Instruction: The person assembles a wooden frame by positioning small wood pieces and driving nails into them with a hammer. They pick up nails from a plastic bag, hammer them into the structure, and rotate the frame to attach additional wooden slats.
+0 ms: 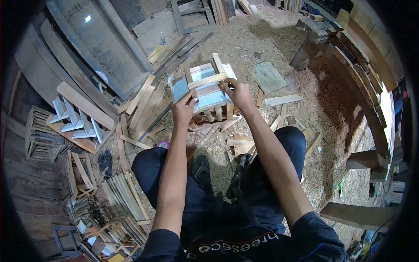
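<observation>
A small wooden frame (208, 80) of light strips lies on a low stand with a pale blue and white top (180, 88). My left hand (185, 105) is closed at the frame's near left corner, fingertips pressed on the wood. At the right end of its crosspiece, my right hand (238, 92) pinches the wood between thumb and fingers. One strip of the frame sticks up past the crosspiece at the far side. Under the top, several short wooden pieces (208, 115) show.
Loose boards (146, 107) lie left of the stand, and offcuts (242, 144) lie near my feet. A greenish panel (267, 77) rests on the shavings at the right. Stacked slats (124, 196) are at the lower left. A long curved timber (371, 109) stands far right.
</observation>
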The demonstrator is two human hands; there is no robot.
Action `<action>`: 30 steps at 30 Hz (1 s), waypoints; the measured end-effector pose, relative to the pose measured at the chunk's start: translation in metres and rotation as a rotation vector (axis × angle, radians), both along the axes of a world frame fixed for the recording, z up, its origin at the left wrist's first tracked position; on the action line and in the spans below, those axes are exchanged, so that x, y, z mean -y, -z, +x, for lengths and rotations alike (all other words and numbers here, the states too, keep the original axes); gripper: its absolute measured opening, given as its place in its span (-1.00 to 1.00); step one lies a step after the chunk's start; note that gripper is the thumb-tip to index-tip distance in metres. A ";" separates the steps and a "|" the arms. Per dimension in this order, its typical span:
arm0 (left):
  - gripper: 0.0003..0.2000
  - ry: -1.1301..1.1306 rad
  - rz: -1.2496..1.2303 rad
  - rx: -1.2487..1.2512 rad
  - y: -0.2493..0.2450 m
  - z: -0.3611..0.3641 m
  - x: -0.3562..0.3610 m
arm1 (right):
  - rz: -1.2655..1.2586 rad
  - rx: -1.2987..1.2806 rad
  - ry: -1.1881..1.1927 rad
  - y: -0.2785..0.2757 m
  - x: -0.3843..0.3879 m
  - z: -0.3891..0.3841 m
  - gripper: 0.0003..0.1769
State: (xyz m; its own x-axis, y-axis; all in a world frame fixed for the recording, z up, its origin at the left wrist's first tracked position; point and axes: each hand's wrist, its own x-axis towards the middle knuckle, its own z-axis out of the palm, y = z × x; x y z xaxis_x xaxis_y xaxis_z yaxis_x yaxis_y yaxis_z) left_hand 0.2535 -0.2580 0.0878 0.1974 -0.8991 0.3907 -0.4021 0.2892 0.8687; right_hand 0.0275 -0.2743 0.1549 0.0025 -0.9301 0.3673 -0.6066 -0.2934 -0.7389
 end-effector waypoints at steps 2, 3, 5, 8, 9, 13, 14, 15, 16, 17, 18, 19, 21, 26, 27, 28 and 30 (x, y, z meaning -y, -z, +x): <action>-0.62 0.000 -0.046 0.022 0.004 0.002 0.001 | -0.005 0.030 -0.012 0.005 0.001 -0.001 -0.72; -0.61 0.020 -0.007 -0.007 0.003 0.001 -0.001 | -0.008 0.059 -0.022 0.007 0.002 -0.003 -0.73; -0.59 0.039 0.027 -0.038 0.001 0.000 -0.006 | -0.037 0.050 -0.021 0.011 0.001 -0.003 -0.73; -0.56 -0.003 -0.003 0.122 -0.017 -0.001 -0.016 | -0.051 0.046 -0.025 0.008 0.001 -0.002 -0.74; -0.56 -0.004 -0.008 0.122 -0.018 0.000 -0.016 | -0.024 0.050 -0.022 0.007 -0.001 -0.002 -0.74; -0.61 -0.015 0.029 0.138 -0.016 -0.001 -0.016 | 0.014 0.032 -0.016 0.002 -0.005 -0.002 -0.76; -0.62 -0.017 0.001 0.126 -0.014 -0.001 -0.015 | 0.013 0.031 -0.015 0.002 -0.004 -0.002 -0.76; -0.62 -0.016 0.002 0.125 -0.016 -0.002 -0.016 | -0.019 0.034 -0.014 0.004 -0.004 -0.001 -0.78; -0.62 -0.017 0.006 0.112 -0.017 -0.003 -0.017 | -0.051 0.037 -0.013 0.006 -0.004 -0.001 -0.79; -0.61 -0.018 0.009 0.101 -0.019 -0.004 -0.017 | -0.051 0.038 -0.012 0.007 -0.004 -0.002 -0.79; -0.61 -0.017 0.009 0.102 -0.021 -0.004 -0.018 | -0.043 0.042 -0.007 0.008 -0.004 -0.002 -0.76; -0.63 -0.018 0.020 0.100 -0.023 -0.005 -0.019 | -0.035 0.046 -0.004 0.008 -0.004 -0.002 -0.74; -0.65 -0.021 0.030 0.099 -0.025 -0.005 -0.018 | -0.060 0.094 0.017 0.010 0.001 0.001 -0.68; -0.61 -0.186 0.043 0.014 -0.035 -0.018 -0.004 | -0.119 0.056 0.134 0.006 0.009 0.011 -0.52; -0.61 -0.185 0.045 0.014 -0.039 -0.019 -0.001 | -0.033 0.004 0.095 0.009 0.015 0.010 -0.51; -0.59 -0.197 0.224 0.087 -0.043 -0.021 0.002 | 0.055 -0.049 0.055 0.012 0.020 0.009 -0.50; -0.57 -0.120 0.396 0.135 -0.044 -0.020 0.008 | 0.012 -0.073 0.035 0.020 0.025 0.010 -0.54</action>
State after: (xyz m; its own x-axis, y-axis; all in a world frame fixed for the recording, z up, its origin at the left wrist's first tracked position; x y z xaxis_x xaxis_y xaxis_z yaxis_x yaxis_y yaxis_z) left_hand 0.2334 -0.2657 0.1318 0.2801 -0.9587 0.0495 -0.5299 -0.1114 0.8407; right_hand 0.0377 -0.2997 0.1350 -0.0040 -0.9344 0.3561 -0.6690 -0.2621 -0.6955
